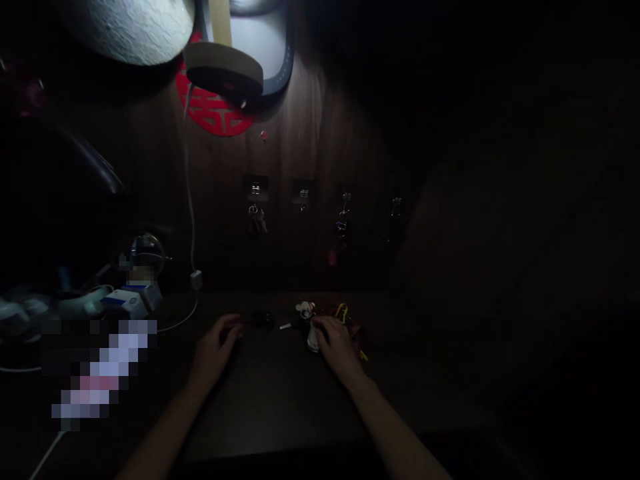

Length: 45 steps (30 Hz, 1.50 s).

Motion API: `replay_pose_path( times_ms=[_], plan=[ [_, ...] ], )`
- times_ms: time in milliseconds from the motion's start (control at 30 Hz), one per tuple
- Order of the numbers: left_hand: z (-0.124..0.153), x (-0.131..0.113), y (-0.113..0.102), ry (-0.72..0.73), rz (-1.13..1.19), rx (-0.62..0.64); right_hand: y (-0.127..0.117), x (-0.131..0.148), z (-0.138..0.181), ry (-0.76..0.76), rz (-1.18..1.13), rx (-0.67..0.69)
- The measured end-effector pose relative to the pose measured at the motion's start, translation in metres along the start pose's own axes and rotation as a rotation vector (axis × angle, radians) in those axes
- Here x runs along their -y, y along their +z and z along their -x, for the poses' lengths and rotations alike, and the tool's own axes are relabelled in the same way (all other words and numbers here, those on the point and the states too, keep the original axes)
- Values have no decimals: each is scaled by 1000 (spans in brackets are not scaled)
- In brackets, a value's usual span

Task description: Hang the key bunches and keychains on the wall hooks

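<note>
In the dim head view, my left hand (218, 348) hovers over or rests on the dark tabletop (270, 407), with thumb and fingers curved apart and nothing between them. Just right of it lies a small black object (263, 320), too dark to name. My right hand (339, 347) is closed over a small cluster of items, its fingers curled at a grey-silver piece (313, 338). A white figure-like charm (305, 308) and a yellow strap (342, 311) stick out around that hand. A small white stick-like piece (285, 327) lies between the hands. The items under my right palm are hidden.
Several hooks line the wooden back panel, with a key bunch (259, 217) on one. A white cable (188, 180) hangs at left. Small boxes (133, 300) and clutter stand on the left. Above are a lit lamp shade (145, 30) and a red paper decoration (220, 117).
</note>
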<state>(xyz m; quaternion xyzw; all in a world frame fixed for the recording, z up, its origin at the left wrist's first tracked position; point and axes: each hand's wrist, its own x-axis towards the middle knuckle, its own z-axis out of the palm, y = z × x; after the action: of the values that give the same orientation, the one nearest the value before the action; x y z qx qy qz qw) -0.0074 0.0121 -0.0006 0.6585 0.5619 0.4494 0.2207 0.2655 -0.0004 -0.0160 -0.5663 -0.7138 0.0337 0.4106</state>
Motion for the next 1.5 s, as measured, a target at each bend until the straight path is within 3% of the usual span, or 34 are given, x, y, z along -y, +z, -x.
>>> replay_pose_path(
  times_ms=[133, 333, 467, 667, 867, 1100, 1267, 1400, 1500],
  plan=[
    [-3, 7, -1, 60, -102, -28, -3, 1, -1, 24, 14, -4],
    [1, 9, 11, 356, -405, 201, -8, 4, -2, 47, -33, -131],
    [3, 9, 16, 380, -511, 272, -9, 3, -2, 89, -89, -199],
    [0, 9, 14, 342, -422, 156, -10, 4, -3, 122, -104, -234],
    [2, 6, 6, 351, -316, 159, -11, 4, -3, 128, -98, -234],
    [4, 1, 0, 342, -172, -83, -13, 8, -1, 96, -66, -221],
    [4, -5, -1, 201, -72, -172, -10, 24, 0, -13, -88, -111],
    [5, -7, 1, 21, 24, -130, -3, 47, -2, -94, -132, 31],
    [6, -7, 4, -27, 64, -80, 7, 68, -6, -104, -190, 94]
  ],
)
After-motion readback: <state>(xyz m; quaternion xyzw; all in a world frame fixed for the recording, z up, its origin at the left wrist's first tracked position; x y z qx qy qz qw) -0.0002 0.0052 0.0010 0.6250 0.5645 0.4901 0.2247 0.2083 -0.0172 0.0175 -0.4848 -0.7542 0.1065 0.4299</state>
